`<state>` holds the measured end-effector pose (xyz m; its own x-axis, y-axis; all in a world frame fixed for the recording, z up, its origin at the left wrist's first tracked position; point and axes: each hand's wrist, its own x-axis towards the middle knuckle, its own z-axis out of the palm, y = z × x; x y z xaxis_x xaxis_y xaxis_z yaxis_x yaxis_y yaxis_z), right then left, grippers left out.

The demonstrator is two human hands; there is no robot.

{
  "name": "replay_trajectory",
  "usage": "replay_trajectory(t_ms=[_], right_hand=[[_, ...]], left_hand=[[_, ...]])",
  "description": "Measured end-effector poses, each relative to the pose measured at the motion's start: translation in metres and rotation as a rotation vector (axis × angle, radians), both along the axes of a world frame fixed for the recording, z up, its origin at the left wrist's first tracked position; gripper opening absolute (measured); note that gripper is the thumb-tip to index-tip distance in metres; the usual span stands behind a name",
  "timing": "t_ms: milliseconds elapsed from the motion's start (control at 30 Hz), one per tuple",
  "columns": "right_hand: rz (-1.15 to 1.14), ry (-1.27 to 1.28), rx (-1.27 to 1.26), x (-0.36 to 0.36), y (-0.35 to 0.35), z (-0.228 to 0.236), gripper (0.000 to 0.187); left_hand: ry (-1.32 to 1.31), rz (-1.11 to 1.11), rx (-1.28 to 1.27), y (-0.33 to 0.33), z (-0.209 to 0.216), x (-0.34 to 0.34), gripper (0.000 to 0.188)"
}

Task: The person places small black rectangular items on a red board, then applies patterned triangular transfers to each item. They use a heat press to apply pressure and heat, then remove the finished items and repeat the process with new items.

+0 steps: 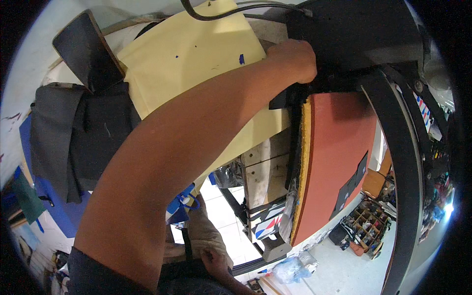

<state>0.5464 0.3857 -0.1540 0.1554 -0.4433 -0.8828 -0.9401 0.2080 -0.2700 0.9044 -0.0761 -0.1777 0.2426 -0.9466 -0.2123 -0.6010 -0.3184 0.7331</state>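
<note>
My left arm reaches across a pale yellow sheet [182, 54], its black sleeve at the lower left. My left hand [294, 60] is closed in a fist beside a large black machine body [364, 37]. Its fingers are turned away, so anything in them is hidden. Below that fist stands a reddish-brown panel [334, 147] with a ragged yellow edge. Low in the view, my right hand [215, 261] rests curled on beige cloth [206, 226] over my leg; whatever its fingers hold does not show.
Folded black cloth [59, 132] and a dark flat panel [86, 49] lie at the left. A black cable [221, 17] bends over the yellow sheet. A curved black band [400, 147] bounds the right side. A compartment box [368, 226] stands on the floor.
</note>
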Motion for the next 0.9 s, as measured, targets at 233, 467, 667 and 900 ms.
replay_trajectory(t_ms=[233, 467, 667, 900], right_hand=[[0.206, -0.015, -0.063, -0.007, -0.014, -0.006, 0.033], [0.198, -0.241, -0.133, -0.029, -0.033, -0.025, 0.028], [0.217, -0.313, 0.020, -0.044, -0.041, -0.040, 0.030], [0.011, -0.637, 0.335, -0.060, -0.080, 0.005, 0.053]], left_hand=[[0.124, -0.079, -0.231, 0.048, 0.033, 0.028, 0.035], [0.111, 0.205, -0.333, 0.140, 0.088, 0.040, 0.029], [0.133, 0.403, -0.289, 0.248, 0.173, -0.005, 0.022], [0.387, 0.266, -0.099, 0.399, 0.221, -0.137, 0.021]])
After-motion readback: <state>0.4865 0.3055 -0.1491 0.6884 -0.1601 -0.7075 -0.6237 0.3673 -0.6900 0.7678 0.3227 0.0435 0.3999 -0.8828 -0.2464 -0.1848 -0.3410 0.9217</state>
